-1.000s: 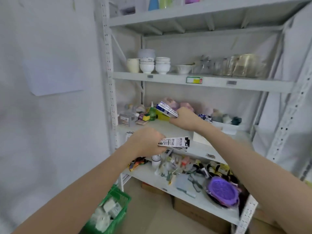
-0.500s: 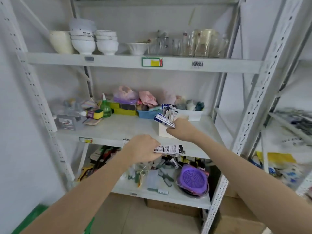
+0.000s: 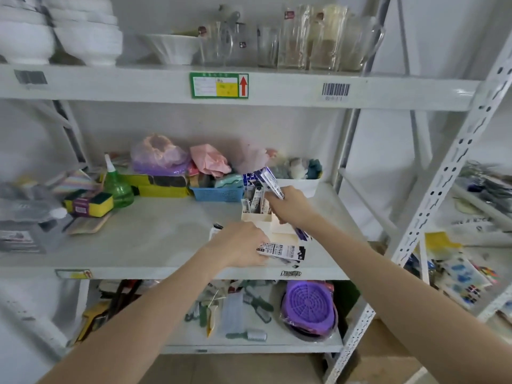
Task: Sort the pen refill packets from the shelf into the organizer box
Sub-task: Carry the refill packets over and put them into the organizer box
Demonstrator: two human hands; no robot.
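A cream organizer box point(image 3: 277, 227) stands on the middle shelf point(image 3: 155, 234), right of centre, with several refill packets point(image 3: 256, 200) upright in its back compartment. My right hand point(image 3: 291, 206) hovers just over the box, shut on a blue-and-white refill packet point(image 3: 271, 182) that tilts up and to the left. My left hand point(image 3: 239, 243) is lower, near the shelf's front edge, shut on a stack of black-and-white refill packets point(image 3: 282, 250) that point to the right. A further packet peeks out behind the left hand.
On the same shelf stand a blue basket point(image 3: 217, 193), a white bin point(image 3: 300, 185), a green spray bottle point(image 3: 117, 187) and sponges point(image 3: 88, 203). Bowls and glasses fill the shelf above. Brushes and a purple strainer point(image 3: 309, 304) lie below. A perforated upright point(image 3: 432, 206) rises at the right.
My view has swung right and closer to the shelf. The right hand carried its packet from the shelf's left side over to the organizer box. The left hand keeps its stack.
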